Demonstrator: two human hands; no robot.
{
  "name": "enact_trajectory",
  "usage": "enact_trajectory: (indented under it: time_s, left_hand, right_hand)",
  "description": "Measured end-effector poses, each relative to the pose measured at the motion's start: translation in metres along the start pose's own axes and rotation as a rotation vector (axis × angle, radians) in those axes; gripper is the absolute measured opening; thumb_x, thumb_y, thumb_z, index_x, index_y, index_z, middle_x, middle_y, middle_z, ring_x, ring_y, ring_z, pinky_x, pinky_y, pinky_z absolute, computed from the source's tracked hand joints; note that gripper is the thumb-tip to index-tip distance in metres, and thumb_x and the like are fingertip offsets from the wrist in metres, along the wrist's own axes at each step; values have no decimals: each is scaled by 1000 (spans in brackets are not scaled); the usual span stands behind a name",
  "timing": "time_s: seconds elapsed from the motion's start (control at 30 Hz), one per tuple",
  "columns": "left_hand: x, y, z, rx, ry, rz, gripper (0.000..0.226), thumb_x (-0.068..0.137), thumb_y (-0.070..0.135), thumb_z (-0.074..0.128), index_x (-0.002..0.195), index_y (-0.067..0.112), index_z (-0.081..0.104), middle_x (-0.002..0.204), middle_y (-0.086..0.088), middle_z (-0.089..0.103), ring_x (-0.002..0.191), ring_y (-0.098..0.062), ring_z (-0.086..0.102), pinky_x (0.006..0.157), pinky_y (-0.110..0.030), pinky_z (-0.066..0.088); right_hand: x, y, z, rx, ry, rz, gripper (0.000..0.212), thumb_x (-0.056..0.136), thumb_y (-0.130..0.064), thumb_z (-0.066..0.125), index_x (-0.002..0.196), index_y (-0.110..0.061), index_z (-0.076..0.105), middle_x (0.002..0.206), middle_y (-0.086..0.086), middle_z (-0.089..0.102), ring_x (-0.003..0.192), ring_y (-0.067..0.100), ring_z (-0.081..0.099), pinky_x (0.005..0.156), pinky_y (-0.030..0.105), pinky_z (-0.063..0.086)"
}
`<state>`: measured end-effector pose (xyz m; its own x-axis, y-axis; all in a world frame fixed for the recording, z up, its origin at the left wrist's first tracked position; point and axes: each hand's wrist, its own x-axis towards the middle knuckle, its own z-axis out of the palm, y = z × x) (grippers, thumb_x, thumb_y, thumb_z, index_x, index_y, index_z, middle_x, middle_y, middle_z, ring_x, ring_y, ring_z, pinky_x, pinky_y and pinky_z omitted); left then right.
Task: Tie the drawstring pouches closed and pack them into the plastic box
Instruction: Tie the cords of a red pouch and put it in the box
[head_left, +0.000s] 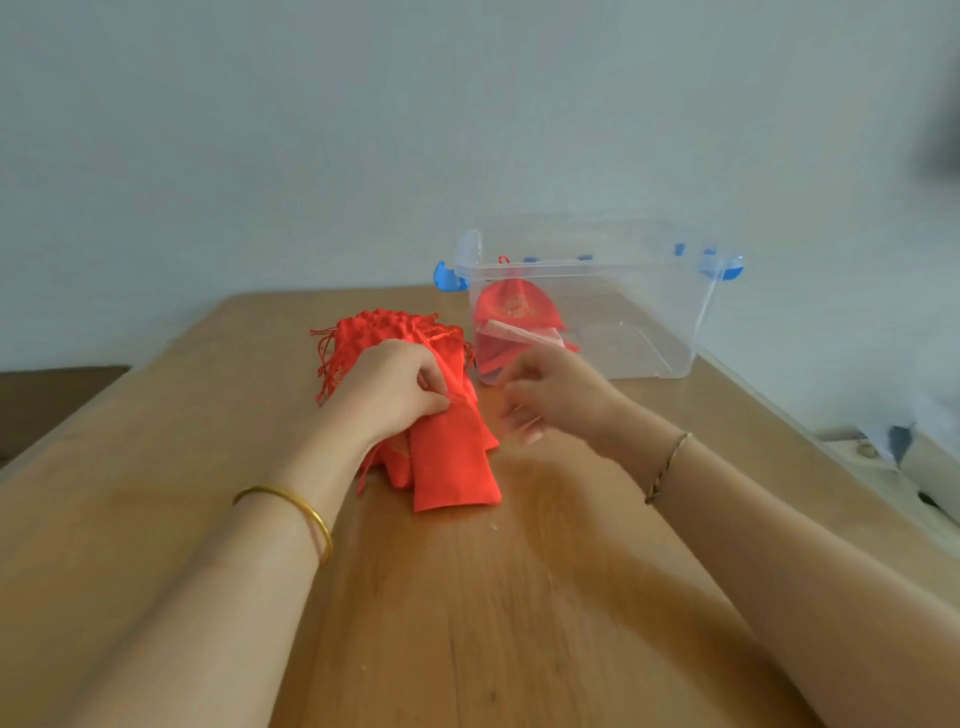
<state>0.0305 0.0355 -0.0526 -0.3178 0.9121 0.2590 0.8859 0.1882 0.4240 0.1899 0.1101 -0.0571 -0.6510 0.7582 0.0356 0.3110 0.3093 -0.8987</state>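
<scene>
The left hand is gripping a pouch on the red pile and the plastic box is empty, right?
Not empty: the head view shows a red pouch inside the plastic box. The left hand does grip a pouch on the red pile.

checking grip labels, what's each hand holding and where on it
Left hand pinches the top pouch about midway along its length. Right hand is blurred; cannot tell whether it holds anything.

Illegible gold print on boxed pouch (514, 312)
</scene>
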Motion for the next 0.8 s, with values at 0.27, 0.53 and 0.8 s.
enact_trajectory:
  time_s: [0.27,0.53,0.8]
  left_hand:
    - [-4,2,-6,14,-84,-26,10,76,27,73,79,19,70,89,3,67,86,-16,60,74,-30,47]
    - [-5,33,-10,-180,-118,167,15,81,16,68,78,21,54,87,2,59,83,-16,55,77,-30,44]
    - [15,66,11,-204,-18,346,14,85,14,63,83,21,50,90,5,45,79,-1,44,65,-2,33]
  right_hand:
    - [3,13,31,-37,58,-91,33,76,-8,72,97,-9,46,72,2,55,54,15,54,47,24,46]
    - [-9,3,-9,66,-47,-266,64,75,17,50,119,-28,48,86,1,45,68,16,49,50,21,46]
    - [-9,18,-65,-130,41,-181,14,84,-3,57,95,-4,64,77,6,62,68,12,58,57,23,50]
